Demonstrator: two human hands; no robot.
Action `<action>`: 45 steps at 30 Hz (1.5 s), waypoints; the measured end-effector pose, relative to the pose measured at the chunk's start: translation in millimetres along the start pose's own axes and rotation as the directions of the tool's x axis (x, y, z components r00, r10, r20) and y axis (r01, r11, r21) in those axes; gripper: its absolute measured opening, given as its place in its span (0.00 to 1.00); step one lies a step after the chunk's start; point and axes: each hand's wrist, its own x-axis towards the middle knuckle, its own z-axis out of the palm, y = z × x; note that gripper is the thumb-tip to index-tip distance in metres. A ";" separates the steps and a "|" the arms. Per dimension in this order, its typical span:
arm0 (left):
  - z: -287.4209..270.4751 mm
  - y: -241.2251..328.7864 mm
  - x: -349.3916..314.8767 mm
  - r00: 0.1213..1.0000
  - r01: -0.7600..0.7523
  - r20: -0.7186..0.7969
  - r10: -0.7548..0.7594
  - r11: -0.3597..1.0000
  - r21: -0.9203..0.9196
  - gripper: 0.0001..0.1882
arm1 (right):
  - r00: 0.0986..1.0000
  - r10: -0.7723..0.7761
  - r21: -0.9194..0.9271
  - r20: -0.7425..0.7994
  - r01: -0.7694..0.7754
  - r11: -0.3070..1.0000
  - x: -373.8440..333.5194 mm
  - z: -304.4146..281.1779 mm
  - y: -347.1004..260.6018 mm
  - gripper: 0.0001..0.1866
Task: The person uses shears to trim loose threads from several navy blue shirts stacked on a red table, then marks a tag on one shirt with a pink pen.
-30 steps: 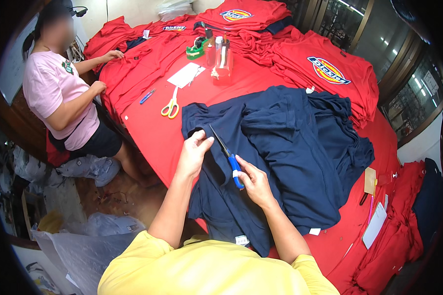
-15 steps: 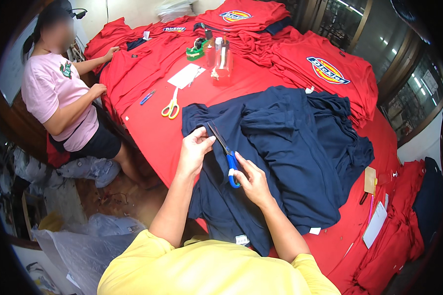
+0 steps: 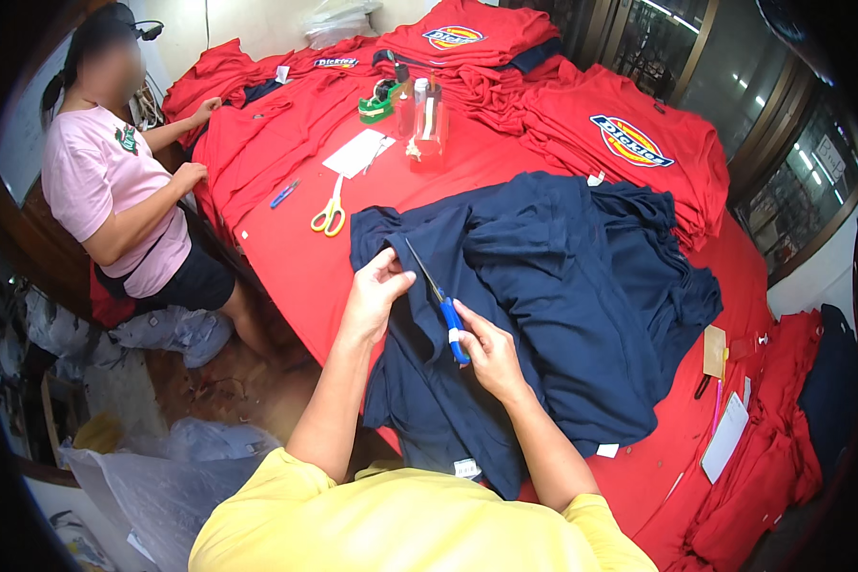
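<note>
A pile of navy blue garments [image 3: 582, 286] lies spread over the red-covered table [image 3: 296, 262] in front of me. With its fingertips pinched, my left hand [image 3: 381, 286] grips the left edge of the navy cloth. My right hand [image 3: 491, 348] is closed round the blue handles of a pair of scissors [image 3: 453, 319]. Their blades point up and to the left, a little right of my left fingertips and over the cloth. Any loose thread at the pinch is too small to make out.
Yellow-handled scissors [image 3: 331, 214], a blue pen [image 3: 284, 194], white paper [image 3: 357, 151], a green tape dispenser [image 3: 379, 103] and a clear container [image 3: 428, 129] lie beyond the pile. Folded red shirts [image 3: 629, 143] stand behind. A co-worker in pink [image 3: 114, 191] handles red garments at left.
The scissors' blades have come together and the handles have drawn closer. My left hand stays in nearly the same spot, still pinching the navy cloth.
</note>
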 end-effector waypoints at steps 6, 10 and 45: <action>0.0 9.3 4.2 0.998 -0.031 0.058 0.024 0.991 0.129 0.13 | 0.952 -0.307 -0.251 -0.013 0.294 0.922 4.6 -1.3 -8.3 0.24; 0.5 12.8 1.1 0.996 -0.041 0.080 0.028 0.987 0.156 0.11 | 0.996 -0.085 -0.138 0.026 0.088 0.987 6.2 -3.3 -10.7 0.25; 2.6 3.0 0.0 0.991 -0.040 0.130 0.020 0.988 0.151 0.19 | 0.996 0.076 0.332 0.048 -0.088 0.939 1.4 -3.1 -6.0 0.24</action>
